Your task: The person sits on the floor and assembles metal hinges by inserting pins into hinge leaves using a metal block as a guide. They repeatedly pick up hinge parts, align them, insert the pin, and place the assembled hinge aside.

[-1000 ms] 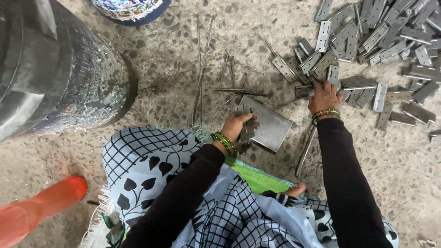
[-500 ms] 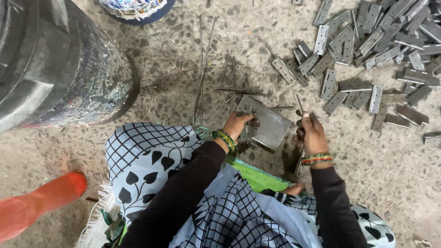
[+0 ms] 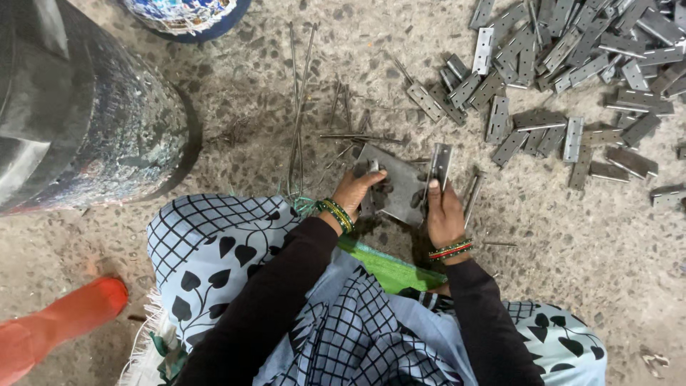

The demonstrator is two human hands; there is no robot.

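Left hand: the left hand is pressing down on the near-left edge of a flat grey square metal plate, fingers curled over a small metal piece whose shape is hard to make out.
Right hand: the right hand is clenching around the lower end of a narrow grey metal hinge, holding it upright against the plate's right edge.
Plate: it is lying on the speckled concrete floor, just in front of the person's knees.
Loose pins: thin metal rods are lying scattered on the floor beyond the plate.
Hinge heap: a pile of grey metal hinges is spreading across the upper right, well apart from both hands.
Left side: a large dark metal drum is standing there.
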